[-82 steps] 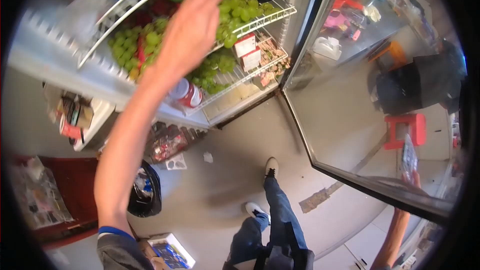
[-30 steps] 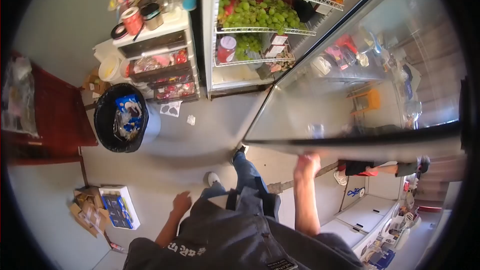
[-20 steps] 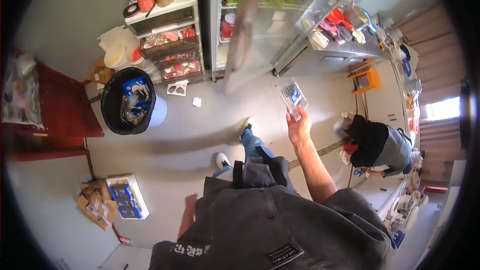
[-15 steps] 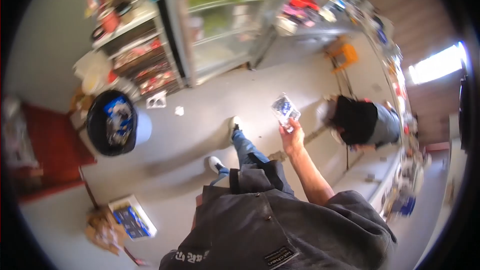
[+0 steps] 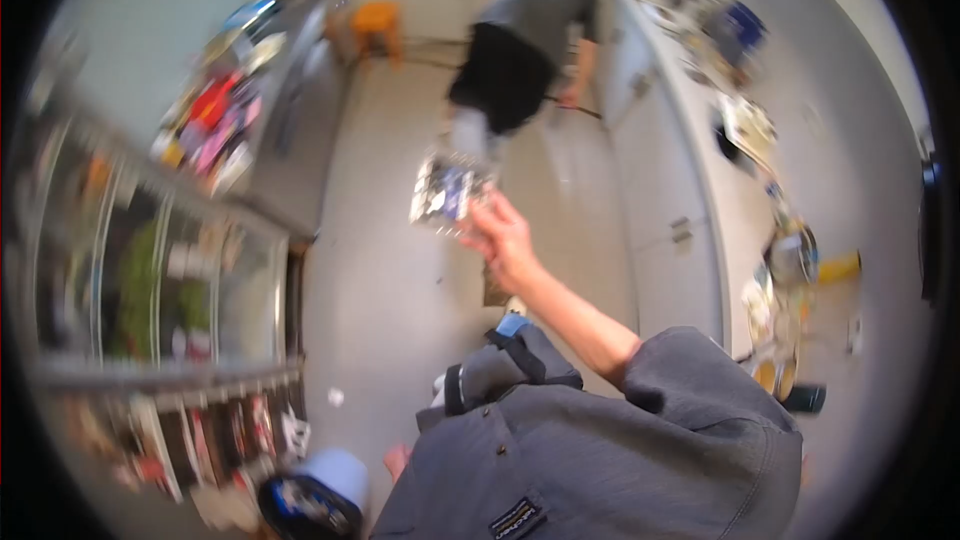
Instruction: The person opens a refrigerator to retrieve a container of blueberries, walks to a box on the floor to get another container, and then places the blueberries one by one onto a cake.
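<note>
Turned away from the fridge [image 5: 150, 280], now facing a co-worker [image 5: 520, 50].
Right hand [image 5: 505, 240] pinches a clear pack [image 5: 448, 190] by its edge; left hand [image 5: 397, 460], grip unclear.

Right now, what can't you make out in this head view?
All head view.
Packet in the right hand: motion blur, label and contents unreadable.
Left hand: only a sliver shows past the grey apron; its grip is hidden.
Fridge shelves: blurred, items indistinct.
Counter clutter: too small, blurred.

The packet [image 5: 447, 190] sits in the right hand [image 5: 505, 240], ahead of the body. Beyond it stands a co-worker [image 5: 520, 40], with a stool [image 5: 375, 25] to that person's left. The fridge [image 5: 150, 270] lies left, the table [image 5: 740, 140] right, and the bin [image 5: 315, 500] near the feet.
</note>
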A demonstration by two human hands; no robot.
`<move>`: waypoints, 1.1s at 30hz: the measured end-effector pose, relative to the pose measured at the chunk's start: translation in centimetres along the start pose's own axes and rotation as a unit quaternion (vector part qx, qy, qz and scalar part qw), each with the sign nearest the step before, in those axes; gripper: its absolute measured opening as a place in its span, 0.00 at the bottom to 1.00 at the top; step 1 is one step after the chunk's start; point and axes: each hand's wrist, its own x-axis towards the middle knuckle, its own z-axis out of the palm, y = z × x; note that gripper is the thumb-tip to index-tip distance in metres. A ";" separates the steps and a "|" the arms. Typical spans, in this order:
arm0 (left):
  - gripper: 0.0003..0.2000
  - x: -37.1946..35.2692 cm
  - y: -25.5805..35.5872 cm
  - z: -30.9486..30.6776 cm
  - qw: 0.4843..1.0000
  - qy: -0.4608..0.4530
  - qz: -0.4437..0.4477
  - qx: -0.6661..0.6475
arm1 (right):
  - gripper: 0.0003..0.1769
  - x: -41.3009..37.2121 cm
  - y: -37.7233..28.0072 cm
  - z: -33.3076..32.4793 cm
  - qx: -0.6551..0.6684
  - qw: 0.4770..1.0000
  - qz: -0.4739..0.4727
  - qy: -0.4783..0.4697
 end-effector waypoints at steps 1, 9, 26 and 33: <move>0.14 1.2 3.6 0.6 0.999 -0.021 0.006 0.024 | 0.44 0.3 -0.9 -2.2 0.005 1.000 0.000 0.023; 0.16 6.2 27.7 15.1 0.964 -0.135 0.083 0.212 | 0.47 0.1 -4.5 -25.3 0.153 0.953 0.087 0.246; 0.18 9.9 63.9 30.3 0.859 -0.173 0.332 0.349 | 0.44 -1.0 -26.4 -66.3 0.231 0.725 -0.267 0.591; 0.19 20.5 66.1 37.1 0.898 -0.234 0.217 0.304 | 0.15 7.9 -21.0 -69.8 0.001 0.864 -0.092 0.494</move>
